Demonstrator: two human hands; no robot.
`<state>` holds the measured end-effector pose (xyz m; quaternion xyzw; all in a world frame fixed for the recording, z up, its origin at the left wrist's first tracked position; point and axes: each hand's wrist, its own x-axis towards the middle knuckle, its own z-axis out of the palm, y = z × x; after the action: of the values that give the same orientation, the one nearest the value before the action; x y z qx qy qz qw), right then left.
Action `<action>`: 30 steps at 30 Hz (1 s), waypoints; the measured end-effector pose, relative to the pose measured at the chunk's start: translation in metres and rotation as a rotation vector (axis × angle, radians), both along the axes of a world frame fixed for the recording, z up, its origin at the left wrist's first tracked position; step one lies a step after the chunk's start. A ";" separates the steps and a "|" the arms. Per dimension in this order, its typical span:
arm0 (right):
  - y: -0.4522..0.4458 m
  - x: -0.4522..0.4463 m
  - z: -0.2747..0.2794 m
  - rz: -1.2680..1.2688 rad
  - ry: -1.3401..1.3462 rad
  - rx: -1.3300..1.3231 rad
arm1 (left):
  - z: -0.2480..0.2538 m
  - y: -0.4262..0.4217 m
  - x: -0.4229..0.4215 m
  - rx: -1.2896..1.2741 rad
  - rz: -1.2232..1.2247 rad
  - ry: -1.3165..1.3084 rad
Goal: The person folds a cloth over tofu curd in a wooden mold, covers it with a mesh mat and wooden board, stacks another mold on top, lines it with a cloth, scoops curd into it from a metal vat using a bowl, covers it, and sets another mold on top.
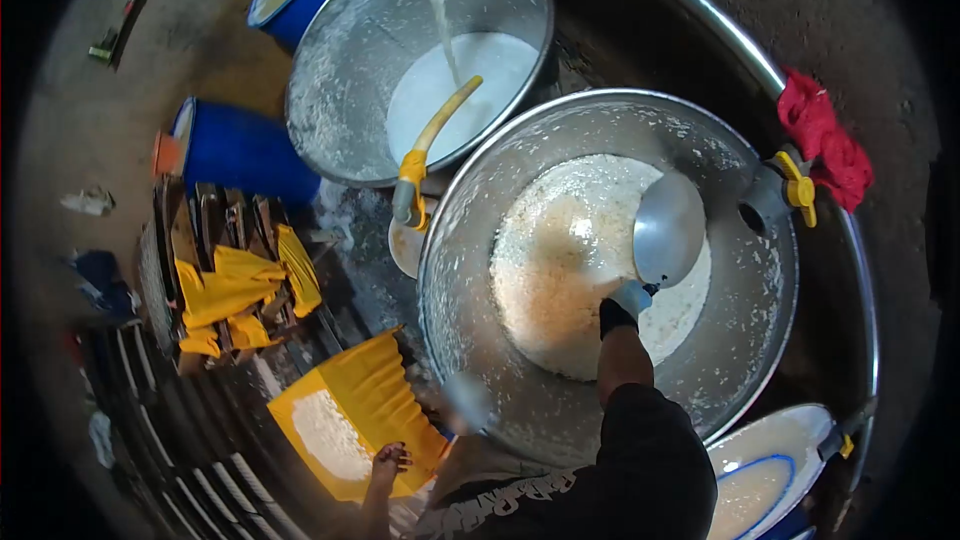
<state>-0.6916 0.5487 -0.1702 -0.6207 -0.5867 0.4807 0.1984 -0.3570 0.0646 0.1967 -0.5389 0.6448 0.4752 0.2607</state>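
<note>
My right hand, in a light glove with a dark cuff, grips the handle of a round metal scoop. The scoop is over a white, lumpy, wet mass inside a large metal vat. At the lower left, my left hand has its fingers loosely bent and apart, with nothing seen in them. It is beside a yellow cloth-lined container that bears a white mass.
White liquid pours into a second metal vat, beside a yellow hose. Blue drums and yellow cloths are at left. A valve, red cloth and pale basin are at right.
</note>
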 end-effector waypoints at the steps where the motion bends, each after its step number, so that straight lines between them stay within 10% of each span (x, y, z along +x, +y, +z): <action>1: -0.012 -0.007 -0.022 -0.041 0.063 -0.002 | 0.000 0.000 -0.003 0.018 0.001 -0.010; 4: -0.035 -0.028 -0.027 -0.137 0.190 0.012 | 0.004 0.007 -0.020 0.008 -0.038 -0.044; 6: -0.045 -0.038 -0.002 0.197 -0.085 -0.718 | -0.002 -0.001 -0.019 0.091 0.020 -0.032; 10: -0.037 -0.028 -0.020 0.580 -0.040 -1.128 | 0.001 0.015 -0.033 0.042 0.023 -0.042; 17: -0.028 -0.005 0.024 0.682 -0.310 -1.238 | -0.009 0.023 -0.019 0.017 -0.003 -0.062; 30: -0.071 0.096 0.446 1.394 -0.447 -0.926 | -0.098 -0.032 0.137 0.239 0.341 0.314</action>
<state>-0.5955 0.4778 0.2759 -0.2177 -0.6038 0.5500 -0.5343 -0.2205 0.0329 0.0985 -0.5249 0.5162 0.6631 0.1353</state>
